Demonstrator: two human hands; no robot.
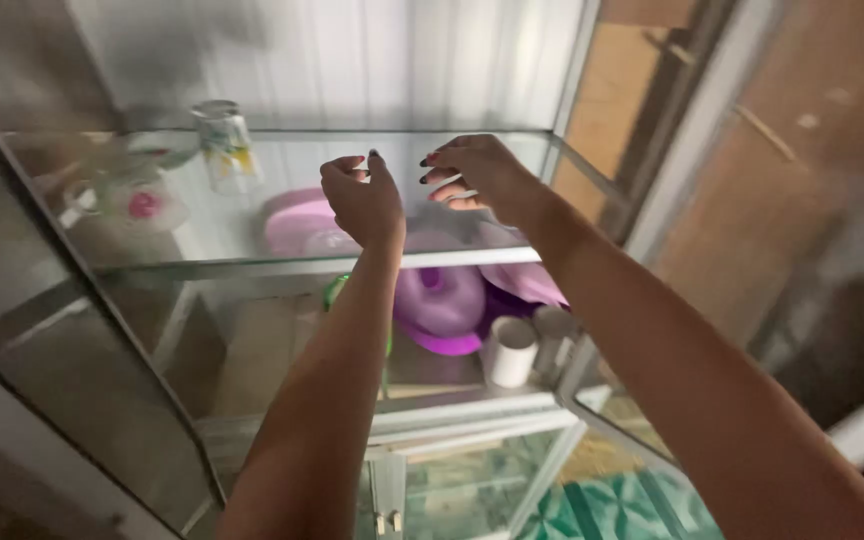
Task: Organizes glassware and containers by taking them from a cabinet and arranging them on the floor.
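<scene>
Both my arms reach into a glass cabinet, over its upper glass shelf (252, 235). My left hand (362, 200) hovers above the shelf with fingers curled loosely and apart, holding nothing. My right hand (477, 175) is just beside it, fingers spread and bent, also holding nothing that I can see. A clear drinking glass (227, 145) with a coloured print stands on the shelf to the left of my hands. Below the shelf, a purple plastic bowl (442, 305) and a pink lid (297, 220) show through the glass.
A glass dish with a pink centre (142, 205) sits at the shelf's left. A white cup (512, 350) stands on the lower shelf beside the purple items. The cabinet's metal frame (642, 200) rises at right; a glass side panel (72, 390) is at left.
</scene>
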